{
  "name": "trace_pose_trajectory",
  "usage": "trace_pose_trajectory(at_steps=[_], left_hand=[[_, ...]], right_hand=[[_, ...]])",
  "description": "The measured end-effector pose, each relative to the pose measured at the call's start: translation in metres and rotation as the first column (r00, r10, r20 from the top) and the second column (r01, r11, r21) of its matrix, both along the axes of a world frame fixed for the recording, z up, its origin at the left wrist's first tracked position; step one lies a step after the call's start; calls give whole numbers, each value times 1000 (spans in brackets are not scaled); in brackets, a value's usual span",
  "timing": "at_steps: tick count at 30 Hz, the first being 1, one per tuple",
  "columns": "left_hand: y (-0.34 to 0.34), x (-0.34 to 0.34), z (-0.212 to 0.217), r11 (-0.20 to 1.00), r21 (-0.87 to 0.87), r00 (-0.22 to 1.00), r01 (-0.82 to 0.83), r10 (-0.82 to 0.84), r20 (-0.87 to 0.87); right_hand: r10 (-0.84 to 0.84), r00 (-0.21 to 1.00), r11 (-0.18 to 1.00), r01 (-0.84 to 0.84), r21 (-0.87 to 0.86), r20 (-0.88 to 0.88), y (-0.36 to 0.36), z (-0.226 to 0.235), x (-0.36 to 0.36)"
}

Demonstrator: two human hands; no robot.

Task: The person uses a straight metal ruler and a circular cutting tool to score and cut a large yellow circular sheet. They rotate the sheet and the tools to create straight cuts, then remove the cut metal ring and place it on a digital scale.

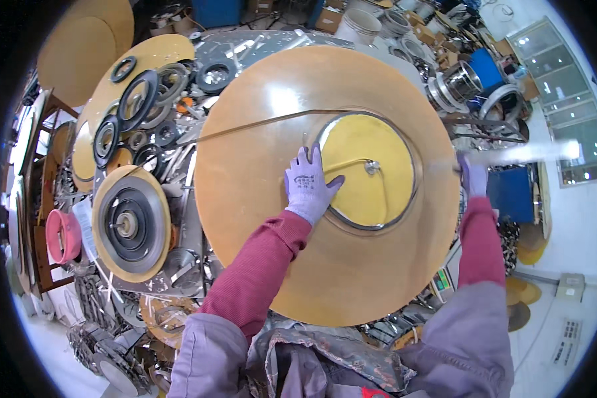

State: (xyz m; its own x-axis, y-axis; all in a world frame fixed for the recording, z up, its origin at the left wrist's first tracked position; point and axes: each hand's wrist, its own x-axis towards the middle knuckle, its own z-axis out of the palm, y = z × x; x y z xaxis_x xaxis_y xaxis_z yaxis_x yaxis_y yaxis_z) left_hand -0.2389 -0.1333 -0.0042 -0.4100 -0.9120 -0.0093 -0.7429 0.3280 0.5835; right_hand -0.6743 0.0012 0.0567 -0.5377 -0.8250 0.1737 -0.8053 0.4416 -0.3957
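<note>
A large tan disc (259,265) fills the middle of the view, and on it sits a smaller round yellow plate (361,136) with a dark rim. A metal fitting (372,167) stands on this plate. My left hand (310,186), in a pale purple glove, lies flat with fingers spread on the tan disc, its thumb reaching the yellow plate. A thin brown strip (265,123) runs from the left to the plate's far rim. At the disc's right edge my gloved right hand (475,178) is closed around a whitish, motion-blurred long thing (530,154); its kind is unclear.
Several dark and grey rings (139,99) and metal strips crowd the table's left. A layered grey disc on a tan backing (127,222) lies nearer, beside a pink basin (63,235). Metal ring parts (454,86) and a blue panel (511,194) are on the right.
</note>
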Motion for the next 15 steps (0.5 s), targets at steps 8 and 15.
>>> trace_pose_trajectory(at_steps=[8,15], left_hand=[[55,37,-11,990,-76,984,121,-130,-123],[83,83,-13,971,-95,973,220,-225,-51]], right_hand=[[-404,802,760,562,326,-441,307,13,-64],[-162,818,811,429,-398,552,40,15,13]])
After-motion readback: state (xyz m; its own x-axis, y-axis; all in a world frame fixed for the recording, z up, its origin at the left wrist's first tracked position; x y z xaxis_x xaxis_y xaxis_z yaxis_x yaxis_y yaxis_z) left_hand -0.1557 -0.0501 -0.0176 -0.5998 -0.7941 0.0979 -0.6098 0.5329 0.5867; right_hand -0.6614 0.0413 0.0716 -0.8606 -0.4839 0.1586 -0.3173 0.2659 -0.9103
